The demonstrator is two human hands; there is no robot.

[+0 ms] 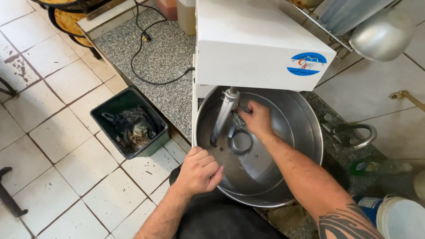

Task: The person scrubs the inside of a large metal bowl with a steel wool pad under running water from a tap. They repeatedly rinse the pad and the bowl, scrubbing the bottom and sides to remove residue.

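- A person's left hand [198, 170] is gripping the near rim of the steel mixer bowl [283, 168].
- The right hand [256, 118] is reaching inside the bowl, pressing a grey scouring pad [239, 117] against the metal dough hook [223, 116].
- A dark bin [128, 121] is sitting on the floor left of the bowl.

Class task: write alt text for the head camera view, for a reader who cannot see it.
Seen from above, a person's right hand presses a grey scouring pad beside the metal hook inside a steel mixer bowl, while the left hand grips the bowl's near rim. The white mixer body stands on a speckled counter; a dark bin sits on the tiled floor.
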